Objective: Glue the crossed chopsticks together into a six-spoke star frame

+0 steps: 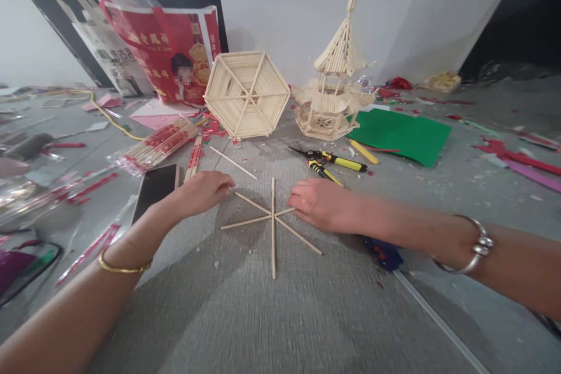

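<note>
Six thin wooden sticks meet at one centre and form a star flat on the grey floor. The right-hand arm of this star ends at the curled fingers of my right hand, which grips it. On the other side, my left hand is closed, fingertips pressed together just off the upper-left arm's tip; whatever they pinch is hidden. A loose wooden stick lies beyond the left hand. Black-and-yellow pliers rest beyond my right hand. Partly under the right forearm is a blue glue gun with a clear glue stick.
A hexagonal stick panel leans upright beside a stick pagoda. Green card lies to the right. At left are a phone, packed chopsticks and a red bag. Scraps litter the floor.
</note>
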